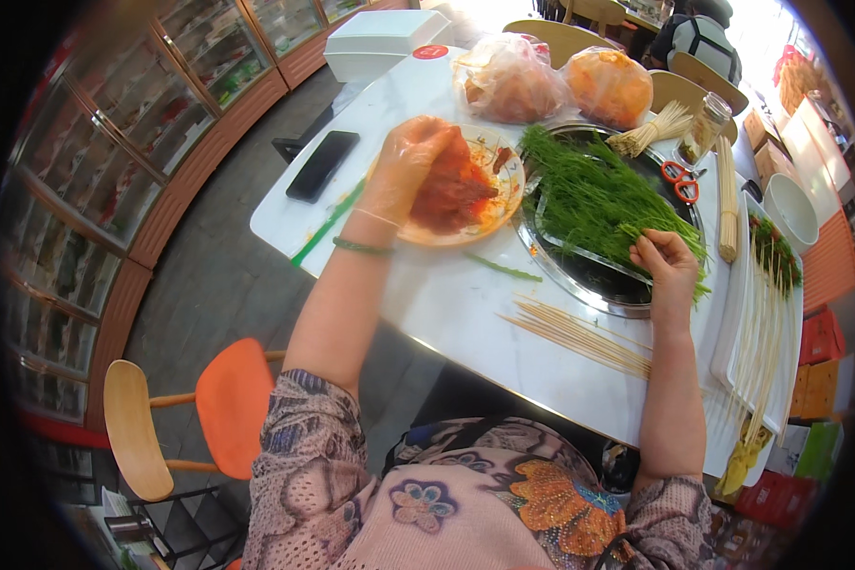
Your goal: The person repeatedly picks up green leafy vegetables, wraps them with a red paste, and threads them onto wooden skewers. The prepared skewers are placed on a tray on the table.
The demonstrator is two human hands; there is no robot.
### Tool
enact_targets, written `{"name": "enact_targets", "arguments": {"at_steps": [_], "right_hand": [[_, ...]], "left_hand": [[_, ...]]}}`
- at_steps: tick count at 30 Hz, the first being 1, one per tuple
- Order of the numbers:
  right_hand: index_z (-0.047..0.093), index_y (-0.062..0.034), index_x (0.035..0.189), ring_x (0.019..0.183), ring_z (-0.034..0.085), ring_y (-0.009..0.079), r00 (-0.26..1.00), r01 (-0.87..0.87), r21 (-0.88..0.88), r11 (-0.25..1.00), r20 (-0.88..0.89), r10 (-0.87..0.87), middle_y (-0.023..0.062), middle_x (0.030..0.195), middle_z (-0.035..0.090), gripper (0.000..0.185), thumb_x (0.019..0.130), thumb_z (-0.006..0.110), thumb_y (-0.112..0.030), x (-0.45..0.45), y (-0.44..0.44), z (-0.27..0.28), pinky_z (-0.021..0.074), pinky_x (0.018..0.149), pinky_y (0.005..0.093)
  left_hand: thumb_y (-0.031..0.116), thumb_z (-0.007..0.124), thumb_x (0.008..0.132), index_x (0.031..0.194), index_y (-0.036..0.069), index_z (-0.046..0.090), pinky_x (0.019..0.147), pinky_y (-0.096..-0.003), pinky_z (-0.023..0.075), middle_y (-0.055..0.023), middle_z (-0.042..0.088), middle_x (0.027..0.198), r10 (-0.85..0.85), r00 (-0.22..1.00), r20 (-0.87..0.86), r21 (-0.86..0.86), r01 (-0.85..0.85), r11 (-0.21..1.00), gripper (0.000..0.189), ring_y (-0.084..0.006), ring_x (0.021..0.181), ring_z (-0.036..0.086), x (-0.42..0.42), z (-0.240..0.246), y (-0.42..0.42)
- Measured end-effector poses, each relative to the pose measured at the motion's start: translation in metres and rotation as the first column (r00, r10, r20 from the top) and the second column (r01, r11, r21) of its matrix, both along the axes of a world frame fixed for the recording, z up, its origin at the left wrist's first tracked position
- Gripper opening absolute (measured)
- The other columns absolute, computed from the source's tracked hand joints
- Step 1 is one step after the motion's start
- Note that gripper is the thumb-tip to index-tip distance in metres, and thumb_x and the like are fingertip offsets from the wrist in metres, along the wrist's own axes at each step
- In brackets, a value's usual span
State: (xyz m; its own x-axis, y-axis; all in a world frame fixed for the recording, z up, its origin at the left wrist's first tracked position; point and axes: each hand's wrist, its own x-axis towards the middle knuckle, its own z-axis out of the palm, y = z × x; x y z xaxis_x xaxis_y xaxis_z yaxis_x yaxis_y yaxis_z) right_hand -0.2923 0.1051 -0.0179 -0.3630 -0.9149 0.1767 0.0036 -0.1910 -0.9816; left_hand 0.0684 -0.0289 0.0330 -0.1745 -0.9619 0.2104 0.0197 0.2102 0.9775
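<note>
My left hand (406,160), in a clear plastic glove, pinches a red, sauce-coated slice of what looks like meat (457,153) over a round plate (514,196). More red marinated slices (449,203) lie on that plate. Feathery green herb sprigs (591,192), like dill or fennel fronds, are heaped in a tray over a round metal-rimmed recess (616,308) in the table. At the near right of this heap, my right hand (666,263) is bare and holds a small herb sprig (630,230) between thumb and fingers. Loose bamboo skewers (577,335) lie left of my right forearm.
A white tray (728,349) at right holds several skewers with green and red food (776,249). Red-handled scissors (679,182), skewer bundles (727,199), a glass jar (704,128) and filled plastic bags (509,82) stand farther back. A phone (323,166) lies left. A person (698,43) sits beyond.
</note>
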Motion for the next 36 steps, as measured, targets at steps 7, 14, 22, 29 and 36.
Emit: {"name": "enact_targets", "arguments": {"at_steps": [7,14,22,29,36], "right_hand": [[0.07,-0.0011,0.104,0.083,0.07,0.0116,0.999,-0.047,-0.078,0.996,-0.024,0.046,0.0029,0.091,0.07,0.01,0.095,0.069,-0.002,0.01,0.007,0.018,0.0592,0.076,0.0247],[0.07,-0.0025,0.106,0.083,0.065,0.0058,0.998,-0.06,-0.121,0.991,-0.039,0.056,0.0014,0.095,0.07,0.016,0.092,0.07,0.003,0.024,0.02,0.041,0.0482,0.068,0.0189],[0.067,0.0044,0.105,0.087,0.068,0.0107,0.996,-0.087,-0.203,0.975,-0.024,0.084,0.0067,0.104,0.068,0.016,0.09,0.069,0.01,0.034,0.018,0.035,0.0555,0.079,0.0237],[0.069,0.0051,0.096,0.079,0.067,0.0091,0.966,-0.069,-0.182,0.981,-0.259,0.02,0.0076,0.103,0.067,0.009,0.088,0.071,0.008,0.033,0.014,0.03,0.0549,0.07,0.0218],[0.071,0.0056,0.093,0.081,0.067,0.0093,0.937,-0.005,-0.187,0.982,-0.344,-0.061,0.0081,0.102,0.068,0.006,0.087,0.072,0.006,0.032,0.011,0.027,0.0542,0.068,0.0225]], "left_hand": [[0.021,0.057,0.104,0.102,0.004,0.064,0.075,-0.0284,0.055,-0.0047,0.067,0.09,-0.261,0.957,-0.129,0.151,0.279,0.948,0.019,-0.0142,0.083,0.066,-0.078,0.027,0.035],[0.025,0.061,0.104,0.109,0.005,0.064,0.086,-0.0299,0.0569,-0.0029,0.067,0.098,-0.53,0.822,-0.211,0.089,0.556,0.827,0.021,-0.0134,0.092,0.069,-0.149,-0.011,0.038],[0.019,0.058,0.105,0.106,-0.001,0.063,0.083,-0.0323,0.0612,-0.0082,0.066,0.102,-0.552,0.778,-0.301,0.147,0.61,0.779,0.021,-0.0178,0.09,0.069,-0.166,-0.01,0.06],[0.022,0.057,0.106,0.108,-0.001,0.062,0.084,-0.0345,0.0621,-0.0094,0.065,0.105,-0.532,0.719,-0.448,0.161,0.65,0.742,0.024,-0.019,0.097,0.067,-0.164,-0.024,0.061],[0.01,0.062,0.101,0.105,-0.002,0.06,0.085,-0.032,0.0612,-0.0093,0.065,0.104,-0.512,0.755,-0.411,0.156,0.611,0.776,0.012,-0.0165,0.095,0.066,-0.167,-0.023,0.069]]}}
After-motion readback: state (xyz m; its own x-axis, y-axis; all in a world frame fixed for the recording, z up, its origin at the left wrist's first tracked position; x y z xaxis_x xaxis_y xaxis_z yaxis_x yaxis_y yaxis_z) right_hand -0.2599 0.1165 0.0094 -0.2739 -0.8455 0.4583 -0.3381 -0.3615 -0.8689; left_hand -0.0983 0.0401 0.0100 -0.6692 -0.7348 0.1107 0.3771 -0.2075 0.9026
